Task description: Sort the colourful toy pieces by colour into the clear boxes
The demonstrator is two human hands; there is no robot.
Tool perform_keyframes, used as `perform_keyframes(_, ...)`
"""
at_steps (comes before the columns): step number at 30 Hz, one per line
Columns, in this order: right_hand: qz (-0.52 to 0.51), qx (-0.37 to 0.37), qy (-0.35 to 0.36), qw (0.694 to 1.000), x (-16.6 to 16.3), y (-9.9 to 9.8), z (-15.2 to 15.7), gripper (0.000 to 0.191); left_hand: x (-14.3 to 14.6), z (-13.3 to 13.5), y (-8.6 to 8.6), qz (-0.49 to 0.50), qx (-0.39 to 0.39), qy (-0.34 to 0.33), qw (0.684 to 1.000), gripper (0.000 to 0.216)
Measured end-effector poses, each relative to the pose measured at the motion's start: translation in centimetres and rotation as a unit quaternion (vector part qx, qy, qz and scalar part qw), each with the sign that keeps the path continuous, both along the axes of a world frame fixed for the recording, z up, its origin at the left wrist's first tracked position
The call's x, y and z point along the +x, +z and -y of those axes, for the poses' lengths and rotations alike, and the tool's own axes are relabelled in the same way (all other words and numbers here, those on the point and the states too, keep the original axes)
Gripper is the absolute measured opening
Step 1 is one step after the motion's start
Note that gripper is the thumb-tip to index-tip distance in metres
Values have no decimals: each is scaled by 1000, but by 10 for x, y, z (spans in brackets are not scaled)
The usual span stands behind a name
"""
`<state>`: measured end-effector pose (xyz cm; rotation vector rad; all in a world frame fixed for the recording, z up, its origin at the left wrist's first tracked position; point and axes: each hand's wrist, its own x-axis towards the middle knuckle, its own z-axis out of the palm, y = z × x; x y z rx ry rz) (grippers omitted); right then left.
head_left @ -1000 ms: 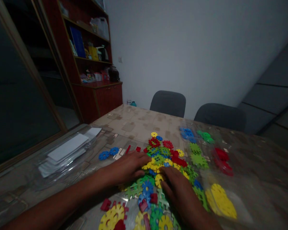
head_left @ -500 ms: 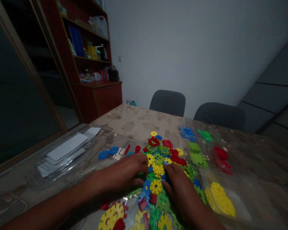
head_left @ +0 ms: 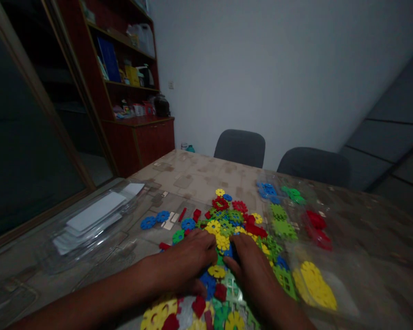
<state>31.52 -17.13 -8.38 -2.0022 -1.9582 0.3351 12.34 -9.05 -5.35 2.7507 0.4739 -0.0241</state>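
A heap of plastic building pieces in several colours lies in front of me, with both my hands in it. My left hand (head_left: 189, 257) rests on the heap's left side, palm down, fingers bent and thumb apart. Beside its fingers are yellow notched discs (head_left: 222, 242) and a tilted yellow disc (head_left: 216, 272). My right hand (head_left: 252, 263) is at the heap's right side, thumb and fingers apart. A blue piece (head_left: 229, 251) shows beside them; I see neither hand grip anything. Nearer me are a dark red block (head_left: 220, 292) and light green square pieces (head_left: 233, 288).
On the right stand clear containers of yellow pieces (head_left: 314, 286), red pieces (head_left: 318, 229), blue pieces (head_left: 268, 190) and green pieces (head_left: 293, 195). Light green pieces (head_left: 282, 223) lie between them and the heap. Clear trays with white cards (head_left: 96, 211) are at left. Two grey chairs (head_left: 240, 147) stand behind the table.
My left hand has moved slightly nearer me, baring blue and green discs behind it. A yellow disc between the hands has tilted, and nearby pieces have shifted.
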Motion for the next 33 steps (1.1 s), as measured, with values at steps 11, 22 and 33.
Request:
perform_keyframes(11, -24, -27, -10, 999, 28, 24, -4, 24, 1, 2, -2, 1, -67, 46, 997, 40)
perform_keyframes(22, -42, -88, 17, 995, 28, 12, 1, 23, -16, -20, 17, 54, -72, 38, 995, 14)
perform_keyframes(33, -13, -93, 26, 995, 25, 9, 15, 31, -24, -32, 11, 109, -54, 59, 991, 18)
